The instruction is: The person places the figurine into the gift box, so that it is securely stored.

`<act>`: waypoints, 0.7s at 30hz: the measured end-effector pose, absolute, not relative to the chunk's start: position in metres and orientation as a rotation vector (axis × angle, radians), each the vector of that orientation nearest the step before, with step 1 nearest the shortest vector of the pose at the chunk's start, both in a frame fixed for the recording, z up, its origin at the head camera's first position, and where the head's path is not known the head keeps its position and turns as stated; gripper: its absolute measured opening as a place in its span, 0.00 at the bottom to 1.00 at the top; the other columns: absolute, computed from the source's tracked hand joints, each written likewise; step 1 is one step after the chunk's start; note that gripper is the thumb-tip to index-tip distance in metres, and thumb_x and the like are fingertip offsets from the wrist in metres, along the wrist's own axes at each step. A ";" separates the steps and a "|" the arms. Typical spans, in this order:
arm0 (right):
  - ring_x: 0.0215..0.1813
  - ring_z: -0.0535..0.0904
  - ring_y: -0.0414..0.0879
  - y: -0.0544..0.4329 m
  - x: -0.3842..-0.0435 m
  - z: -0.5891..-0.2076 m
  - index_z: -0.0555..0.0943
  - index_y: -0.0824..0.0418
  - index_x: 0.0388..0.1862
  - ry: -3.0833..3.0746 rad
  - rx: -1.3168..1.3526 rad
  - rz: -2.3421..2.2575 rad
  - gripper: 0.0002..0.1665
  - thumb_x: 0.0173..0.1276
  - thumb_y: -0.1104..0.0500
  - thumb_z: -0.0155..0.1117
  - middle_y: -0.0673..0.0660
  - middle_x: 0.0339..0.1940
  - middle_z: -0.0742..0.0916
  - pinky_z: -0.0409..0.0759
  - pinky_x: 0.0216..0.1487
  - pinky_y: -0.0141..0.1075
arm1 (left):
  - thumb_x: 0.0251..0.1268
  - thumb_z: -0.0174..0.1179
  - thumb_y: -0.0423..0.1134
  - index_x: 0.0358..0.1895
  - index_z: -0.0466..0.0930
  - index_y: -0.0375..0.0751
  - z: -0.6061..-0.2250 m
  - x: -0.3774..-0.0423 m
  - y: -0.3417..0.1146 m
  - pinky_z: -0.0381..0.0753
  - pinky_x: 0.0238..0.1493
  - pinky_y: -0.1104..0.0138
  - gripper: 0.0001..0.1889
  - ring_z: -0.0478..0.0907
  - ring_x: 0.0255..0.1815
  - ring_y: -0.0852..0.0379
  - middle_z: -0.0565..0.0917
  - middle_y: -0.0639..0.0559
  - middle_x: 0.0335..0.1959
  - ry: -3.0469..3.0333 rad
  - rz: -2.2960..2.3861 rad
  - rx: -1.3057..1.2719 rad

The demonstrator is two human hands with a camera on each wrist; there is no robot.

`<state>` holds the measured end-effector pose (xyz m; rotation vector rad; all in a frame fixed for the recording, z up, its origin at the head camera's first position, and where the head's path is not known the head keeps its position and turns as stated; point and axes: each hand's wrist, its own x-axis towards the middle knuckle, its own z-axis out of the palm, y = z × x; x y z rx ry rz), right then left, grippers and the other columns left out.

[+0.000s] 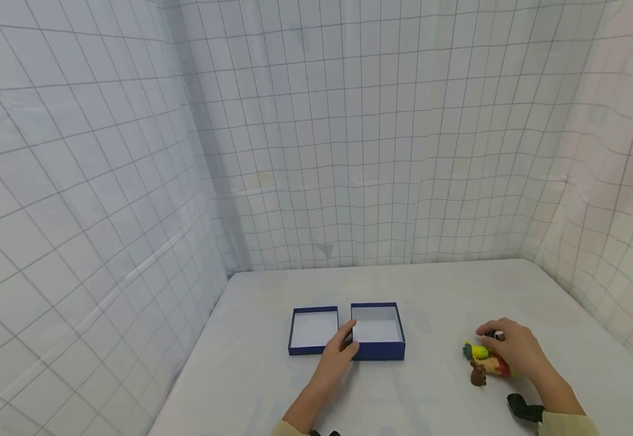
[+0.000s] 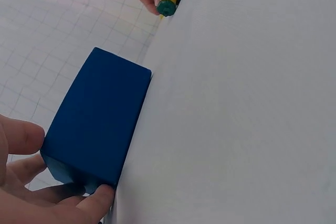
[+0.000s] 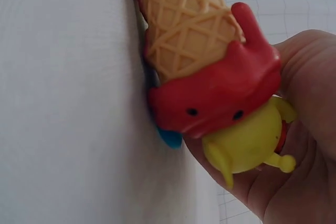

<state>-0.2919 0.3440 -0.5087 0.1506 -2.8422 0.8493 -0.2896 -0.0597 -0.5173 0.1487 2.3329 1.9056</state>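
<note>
One tan waffle-cone toy of smooth plastic with a red top that looks melted (image 3: 197,61) lies on the right side of the white table (image 1: 430,399), below the right hand (image 1: 517,347). It should be light and stiff, I judge, not fragile, but the glossy red part could slip a little; the ridged waffle part (it offers better friction) seems the good place to take hold. Just beside the red top is a round yellow toy figure with small knobs (image 3: 244,142), probably also hard and light, best pinched around its body. Near these are a yellow-and-green toy (image 1: 477,352) and a small brown animal figure (image 1: 478,374).

The right hand is bent over this group; whether its fingers are clamped on some toy, I cannot tell, because the palm hides it.

Well apart, toward the left, stands a deep blue box with white inside (image 1: 379,351), whose white floor is visible. The left hand (image 1: 335,358) touches its near left corner, with thumb and fingers apart. Just left of the box lies a shallow blue tray (image 1: 306,350), also showing white floor. Behind hangs a white gridded curtain (image 1: 321,121).
</note>
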 end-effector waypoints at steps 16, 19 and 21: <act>0.48 0.82 0.60 0.345 -0.290 -0.499 0.87 0.63 0.49 -2.765 0.050 0.925 0.23 0.73 0.44 0.64 0.64 0.47 0.87 0.84 0.44 0.56 | 0.77 0.54 0.39 0.75 0.67 0.60 -0.518 -0.291 -0.058 0.70 0.68 0.44 0.26 0.59 0.76 0.35 0.60 0.43 0.79 2.354 1.904 0.124; 0.44 0.84 0.56 0.343 -0.290 -0.500 0.86 0.63 0.52 -2.761 0.012 0.978 0.26 0.72 0.42 0.64 0.63 0.47 0.88 0.84 0.40 0.51 | 0.77 0.54 0.38 0.75 0.67 0.61 -0.519 -0.291 -0.059 0.70 0.68 0.44 0.26 0.60 0.76 0.36 0.60 0.43 0.79 2.353 1.897 0.105; 0.41 0.85 0.52 0.343 -0.290 -0.501 0.85 0.64 0.53 -2.747 0.002 1.029 0.27 0.72 0.42 0.64 0.63 0.47 0.88 0.84 0.38 0.46 | 0.78 0.54 0.38 0.75 0.67 0.60 -0.519 -0.291 -0.059 0.70 0.68 0.44 0.26 0.59 0.76 0.35 0.60 0.43 0.79 2.349 1.899 0.113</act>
